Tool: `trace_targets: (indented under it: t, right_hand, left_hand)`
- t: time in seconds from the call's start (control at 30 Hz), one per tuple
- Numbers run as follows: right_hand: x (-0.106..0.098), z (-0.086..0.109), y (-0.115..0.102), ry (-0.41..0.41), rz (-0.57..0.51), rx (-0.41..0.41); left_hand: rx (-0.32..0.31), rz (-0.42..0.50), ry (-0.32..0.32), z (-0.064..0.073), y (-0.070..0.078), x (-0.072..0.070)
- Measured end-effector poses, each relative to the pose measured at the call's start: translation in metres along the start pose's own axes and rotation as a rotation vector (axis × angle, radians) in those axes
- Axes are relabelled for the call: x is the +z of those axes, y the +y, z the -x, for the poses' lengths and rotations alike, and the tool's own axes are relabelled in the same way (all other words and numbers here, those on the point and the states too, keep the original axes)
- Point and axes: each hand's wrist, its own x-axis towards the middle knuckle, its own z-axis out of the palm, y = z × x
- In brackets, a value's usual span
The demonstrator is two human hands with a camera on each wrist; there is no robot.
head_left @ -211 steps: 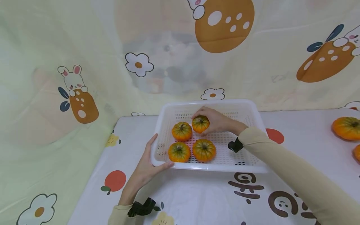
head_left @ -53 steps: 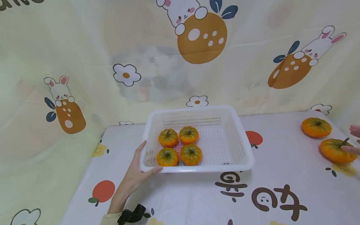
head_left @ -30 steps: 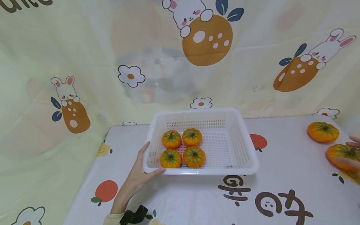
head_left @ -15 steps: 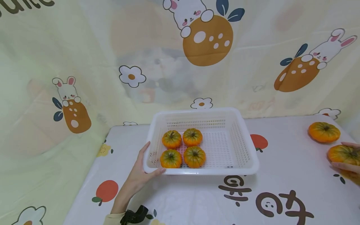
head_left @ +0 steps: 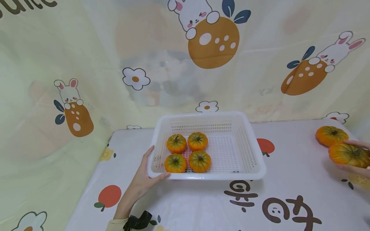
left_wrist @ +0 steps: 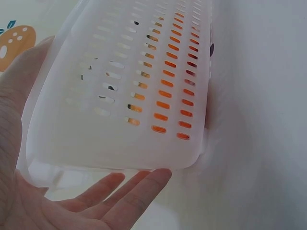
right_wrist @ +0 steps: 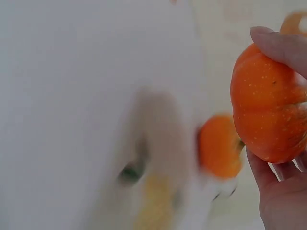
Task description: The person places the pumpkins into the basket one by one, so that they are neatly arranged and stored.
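In the head view a white perforated plastic basket (head_left: 206,176) holds several small orange-green pumpkins (head_left: 200,161) grouped in its left half. My left hand (head_left: 140,183) grips the basket's near left corner, thumb along the front rim. The left wrist view shows its fingers (left_wrist: 136,196) against the basket's outer wall. At the far right, my right hand (head_left: 358,171) holds a larger flattened pumpkin (head_left: 348,155) between thumb and fingers. That pumpkin is raised off the table, as the right wrist view (right_wrist: 268,105) shows. Another large pumpkin (head_left: 329,134) lies on the table just behind it.
A white cloth with printed fruit and lettering covers the table (head_left: 188,205). Behind it hangs a printed curtain (head_left: 173,48), close to the basket's back rim. The basket's right half shows bare mesh floor (head_left: 225,154).
Earlier my right hand set a small pumpkin in the basket, then went to the far right. It has taken hold of the nearer large pumpkin and lifted it. My left hand stays at the corner.
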Motion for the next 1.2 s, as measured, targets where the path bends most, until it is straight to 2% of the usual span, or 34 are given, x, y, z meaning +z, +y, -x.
trace_targets:
  t: [0.1, 0.23, 0.47, 0.57, 0.7, 0.9, 1.2]
  right_hand:
    - [-0.003, 0.001, -0.053, 0.017, -0.135, -0.090]
    - [-0.010, -0.003, -0.119, -0.069, -0.271, -0.212]
    - [-0.005, -0.020, -0.197, -0.149, -0.368, -0.475]
    - [-0.002, -0.025, -0.220, -0.205, -0.370, -0.560]
    - [0.002, -0.028, -0.244, -0.272, -0.367, -0.632]
    - [0.015, -0.032, -0.271, -0.332, -0.354, -0.676]
    - [0.034, -0.049, -0.311, -0.428, -0.358, -0.792]
  left_hand:
    - [-0.010, -0.002, 0.008, 0.000, 0.000, -0.001]
    - [-0.019, -0.003, 0.015, 0.000, -0.001, -0.001]
    - [-0.011, 0.005, 0.005, -0.001, -0.001, -0.001]
    - [-0.006, -0.004, 0.003, -0.002, 0.000, 0.000]
    - [-0.003, -0.015, 0.000, -0.003, 0.001, 0.000]
    - [0.000, -0.021, 0.002, -0.005, 0.003, 0.001]
    - [-0.012, -0.018, 0.006, -0.002, -0.001, 0.001]
